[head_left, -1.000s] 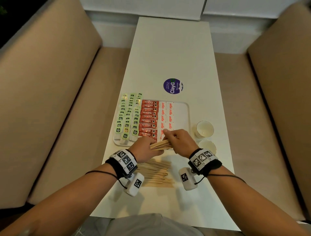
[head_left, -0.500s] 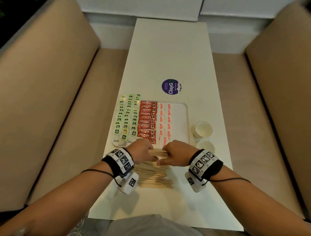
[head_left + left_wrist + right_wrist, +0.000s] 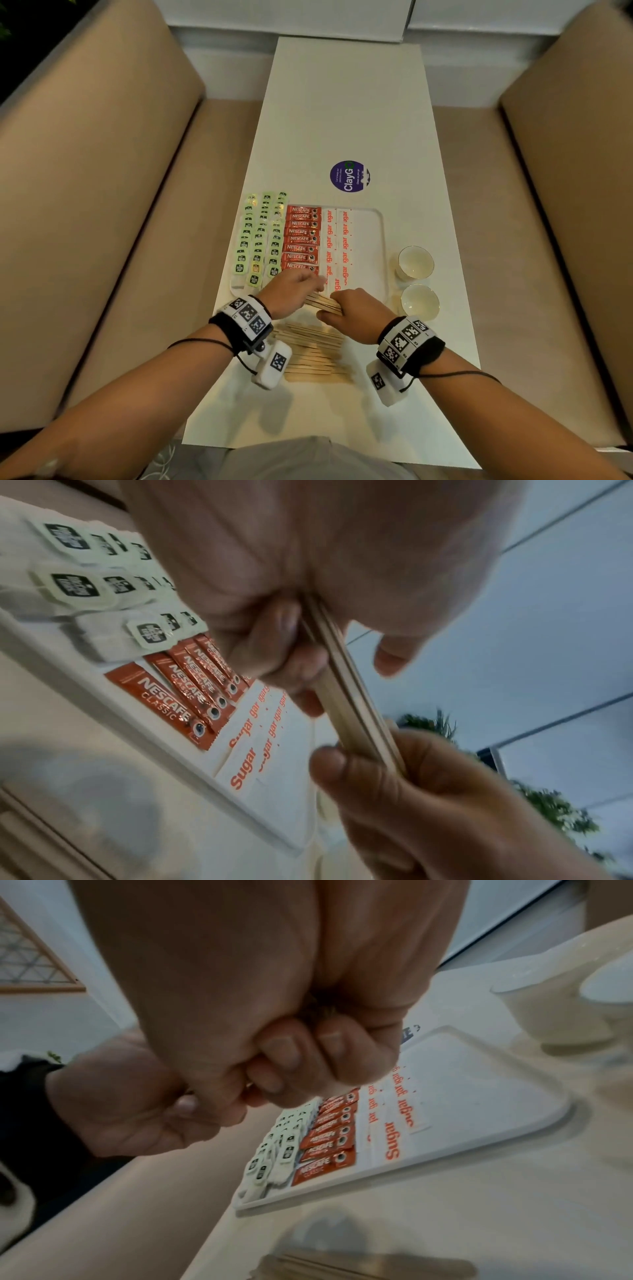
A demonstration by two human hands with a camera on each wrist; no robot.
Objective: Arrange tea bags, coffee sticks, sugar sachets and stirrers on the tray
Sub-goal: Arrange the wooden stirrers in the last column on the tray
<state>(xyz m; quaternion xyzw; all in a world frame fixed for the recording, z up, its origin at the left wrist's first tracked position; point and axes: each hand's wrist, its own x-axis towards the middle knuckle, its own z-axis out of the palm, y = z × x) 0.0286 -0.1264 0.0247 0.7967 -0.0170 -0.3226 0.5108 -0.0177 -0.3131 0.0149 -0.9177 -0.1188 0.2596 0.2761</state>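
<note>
Both hands hold one bundle of wooden stirrers [image 3: 323,303] just above the near edge of the white tray [image 3: 378,219]. My left hand [image 3: 294,291] grips its left end and my right hand [image 3: 356,311] curls round its right end. The left wrist view shows the bundle [image 3: 352,704] running from my left fingers [image 3: 274,645] into the right hand [image 3: 411,791]. On the tray lie rows of green-tagged tea bags [image 3: 260,240], red coffee sticks [image 3: 301,236] and white sugar sachets [image 3: 337,240]. More loose stirrers [image 3: 315,349] lie on the table under my wrists.
Two white cups [image 3: 414,262] [image 3: 419,301] stand right of the tray. A purple round sticker [image 3: 350,176] sits on the table beyond it. The tray's right part [image 3: 479,1096] is bare. Beige bench seats flank the narrow white table [image 3: 342,102].
My right hand has dropped from over the sugar sachets toward me, and the bundle's right end has gone down with it. The left hand keeps its grip in about the same place.
</note>
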